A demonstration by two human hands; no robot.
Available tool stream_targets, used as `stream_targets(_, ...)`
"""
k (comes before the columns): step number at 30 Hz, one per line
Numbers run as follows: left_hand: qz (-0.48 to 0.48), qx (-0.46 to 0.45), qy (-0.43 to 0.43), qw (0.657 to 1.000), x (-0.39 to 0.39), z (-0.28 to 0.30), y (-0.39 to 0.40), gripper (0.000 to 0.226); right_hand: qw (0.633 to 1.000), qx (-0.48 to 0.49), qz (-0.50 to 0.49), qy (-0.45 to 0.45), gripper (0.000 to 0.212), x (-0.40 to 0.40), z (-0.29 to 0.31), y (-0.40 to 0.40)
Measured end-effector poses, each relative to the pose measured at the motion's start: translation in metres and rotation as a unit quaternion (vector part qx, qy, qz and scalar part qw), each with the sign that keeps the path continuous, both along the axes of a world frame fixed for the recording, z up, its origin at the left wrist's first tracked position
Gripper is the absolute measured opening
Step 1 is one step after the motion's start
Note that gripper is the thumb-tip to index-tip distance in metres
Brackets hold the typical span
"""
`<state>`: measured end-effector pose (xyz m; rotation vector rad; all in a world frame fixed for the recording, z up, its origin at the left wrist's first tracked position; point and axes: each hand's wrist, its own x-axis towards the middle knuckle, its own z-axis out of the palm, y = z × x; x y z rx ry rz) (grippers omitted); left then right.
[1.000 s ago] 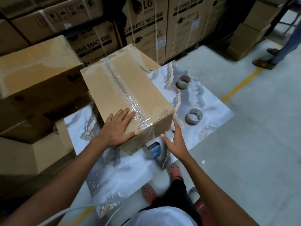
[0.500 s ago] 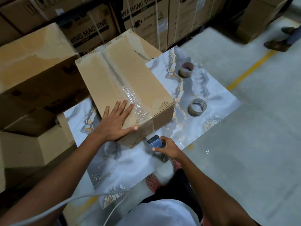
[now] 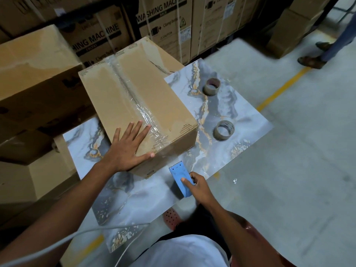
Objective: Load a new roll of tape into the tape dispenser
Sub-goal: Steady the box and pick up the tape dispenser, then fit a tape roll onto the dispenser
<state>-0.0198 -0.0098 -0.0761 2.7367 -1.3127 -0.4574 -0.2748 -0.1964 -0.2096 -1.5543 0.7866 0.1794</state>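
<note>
Two rolls of tape are lying flat on the marble-patterned table, the near roll just right of the cardboard box and the far roll well beyond it toward the table's far edge, apart from one another. The right hand is gripping the blue tape dispenser near the table's front edge, fingers wrapping its rear end with the index finger lying along its top face; the serrated metal blade is pointing away from the person, toward the box's near corner without touching it. No roll is showing on the dispenser from this angle. The left hand is lying flat and spread wide on the box's near top corner, fingertips reaching the clear tape seam that is running down the lid. The box is sitting on the table's left half, angled. Stacked washing-machine cartons are standing behind.
</note>
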Motion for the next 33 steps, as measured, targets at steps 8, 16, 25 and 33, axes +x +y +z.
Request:
stream_targets(8,0.004,-0.002,-0.002,1.000,-0.001,-0.001,0.000,0.101,1.000,0.003,0.029,0.006,0.059,-0.009,0.008,0.011)
stream_targets(16,0.057,-0.006,0.016,0.998,-0.016,0.006,-0.026,0.093,1.000,-0.012,-0.012,0.016,0.045,-0.014,0.021,0.000)
stream_targets(25,0.051,-0.018,-0.040,0.998,-0.020,-0.002,-0.025,0.095,0.997,-0.046,-0.017,0.058,0.043,-0.001,0.050,-0.001)
stream_targets(33,0.051,-0.022,-0.043,0.998,-0.019,-0.006,-0.025,0.093,0.991,-0.036,-0.017,0.130,0.057,0.015,0.063,0.001)
